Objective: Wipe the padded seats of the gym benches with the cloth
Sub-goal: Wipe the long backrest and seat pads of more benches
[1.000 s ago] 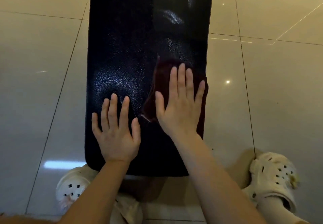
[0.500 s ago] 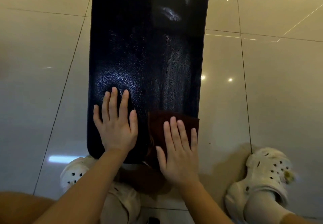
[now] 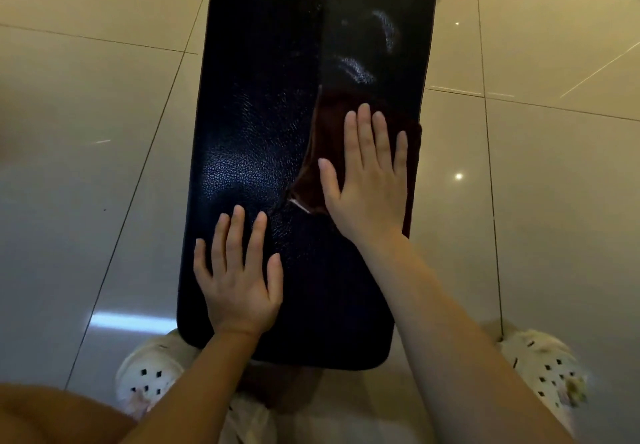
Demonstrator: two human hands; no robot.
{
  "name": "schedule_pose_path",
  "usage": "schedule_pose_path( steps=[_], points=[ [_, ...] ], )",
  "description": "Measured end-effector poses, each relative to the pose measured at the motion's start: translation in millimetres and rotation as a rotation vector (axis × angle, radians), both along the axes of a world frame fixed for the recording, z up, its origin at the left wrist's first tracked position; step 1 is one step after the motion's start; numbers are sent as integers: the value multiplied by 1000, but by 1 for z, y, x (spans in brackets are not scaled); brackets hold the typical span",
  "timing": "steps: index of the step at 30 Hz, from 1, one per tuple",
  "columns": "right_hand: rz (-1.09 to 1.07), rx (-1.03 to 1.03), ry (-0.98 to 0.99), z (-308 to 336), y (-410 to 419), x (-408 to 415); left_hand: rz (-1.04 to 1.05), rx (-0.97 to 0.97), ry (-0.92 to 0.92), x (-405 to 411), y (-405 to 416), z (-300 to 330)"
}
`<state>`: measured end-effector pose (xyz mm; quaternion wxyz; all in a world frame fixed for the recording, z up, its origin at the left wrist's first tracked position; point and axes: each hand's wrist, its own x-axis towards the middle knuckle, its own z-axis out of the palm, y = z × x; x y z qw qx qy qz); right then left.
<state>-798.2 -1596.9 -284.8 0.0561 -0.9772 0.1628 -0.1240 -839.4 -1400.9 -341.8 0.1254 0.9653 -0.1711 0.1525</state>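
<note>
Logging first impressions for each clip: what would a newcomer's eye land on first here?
The long black padded seat runs up the middle of the view over glossy beige floor tiles. On its right half the right hand presses flat on a dark maroon cloth, while the left hand rests flat on the bare padding nearer the person. White perforated clogs flank the seat's near end.
</note>
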Motion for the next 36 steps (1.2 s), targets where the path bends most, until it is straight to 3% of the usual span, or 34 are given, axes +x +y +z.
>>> schedule_pose_path(
  steps=[5,12,18,24,30,36],
  points=[
    [151,22,8,-10,15,-53,-6,-7,-7,-1,0,2],
    [12,73,40,9,16,8,-4,-8,-22,-1,0,0],
    [121,58,81,-2,21,-57,-4,-12,-15,0,-1,0],
    [51,109,100,15,14,16,-2,-4,-15,1,0,-1],
    [13,68,100,0,31,-56,-8,-12,-20,0,0,-1],
    [69,106,145,18,13,6,-2,-21,-34,0,-1,0]
  ],
)
